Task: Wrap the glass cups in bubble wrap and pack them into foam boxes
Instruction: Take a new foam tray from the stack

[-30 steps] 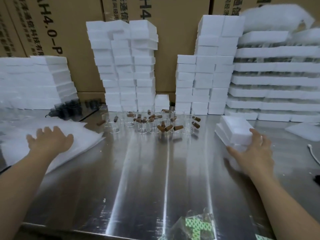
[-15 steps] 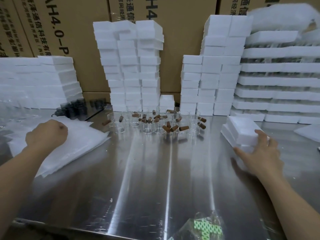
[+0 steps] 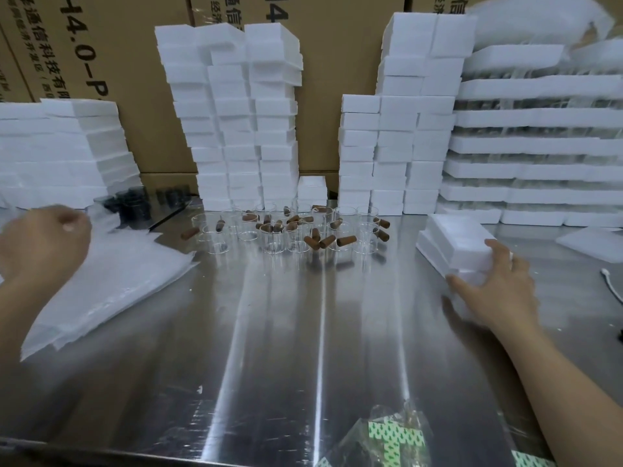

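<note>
As no cup shows any wrapping yet, step: we judge it the gathering of materials, one sheet and one box.
Left hand (image 3: 43, 244): blurred, fingers curled above the stack of wrap sheets (image 3: 111, 281); we cannot tell whether it pinches a sheet.
Right hand (image 3: 495, 284): clasps the near corner of a foam box (image 3: 455, 237), fingers on top, thumb against the side.
Glass cups (image 3: 286, 234): bare and upright at the middle rear of the table (image 3: 303, 348), between sheets and box, with brown corks (image 3: 344, 240) scattered among them.
Next move: we judge that a single sheet must be drawn to the centre and a cup set on it.
Writing: cartons (image 3: 84, 45) behind read "4.0-P" and "通信科技"; the rest is cut off.
</note>
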Available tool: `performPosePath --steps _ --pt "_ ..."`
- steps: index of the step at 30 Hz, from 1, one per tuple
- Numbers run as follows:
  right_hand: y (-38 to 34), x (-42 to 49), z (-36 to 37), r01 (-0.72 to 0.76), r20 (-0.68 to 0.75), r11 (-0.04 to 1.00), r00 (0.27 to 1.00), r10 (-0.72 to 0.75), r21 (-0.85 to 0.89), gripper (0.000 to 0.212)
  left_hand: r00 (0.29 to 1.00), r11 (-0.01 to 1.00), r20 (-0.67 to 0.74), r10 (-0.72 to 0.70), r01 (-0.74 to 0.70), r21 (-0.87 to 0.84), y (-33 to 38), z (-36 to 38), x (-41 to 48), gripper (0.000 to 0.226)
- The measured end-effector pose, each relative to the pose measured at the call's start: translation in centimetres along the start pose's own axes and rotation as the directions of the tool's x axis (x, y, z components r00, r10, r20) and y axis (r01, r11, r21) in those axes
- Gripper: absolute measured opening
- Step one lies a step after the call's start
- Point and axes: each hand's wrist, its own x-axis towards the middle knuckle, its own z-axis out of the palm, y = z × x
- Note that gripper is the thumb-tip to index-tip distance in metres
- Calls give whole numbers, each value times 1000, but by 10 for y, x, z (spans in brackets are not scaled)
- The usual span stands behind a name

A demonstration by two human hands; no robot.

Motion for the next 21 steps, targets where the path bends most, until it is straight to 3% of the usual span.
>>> performPosePath --steps 3,6,11,13,15,17,18,19,21 --pt "1 0 1 0 -12 1000 1000 0 8 88 985 984 -100 138 -148 -102 55 -23 -29 48" --pt "2 0 1 1 -21 1000 1000 -1 12 87 940 930 -143 310 -331 -159 108 -29 -67 35" --pt "3 0 1 7 -17 1000 1000 -7 -4 87 828 715 -85 554 -526 -461 180 -5 -155 18" --pt "3 0 2 -2 -25 1000 1000 2 -8 86 752 660 -15 659 -588 -467 193 13 -195 15" --pt "4 3 3 -7 -40 1000 999 6 -6 85 666 663 180 724 -599 -449 198 33 -230 20" --pt "5 6 4 -24 -37 1000 999 23 -13 84 561 699 418 715 -581 -417 197 50 -253 41" --pt "6 7 5 -31 -37 999 999 30 -18 85 543 701 448 710 -603 -380 197 58 -258 52" --pt "7 8 6 -35 -45 999 998 34 -18 85 569 693 400 718 -631 -348 198 63 -258 56" --pt "6 6 7 -39 -80 999 996 39 4 86 643 701 284 711 -622 -348 206 69 -246 40"
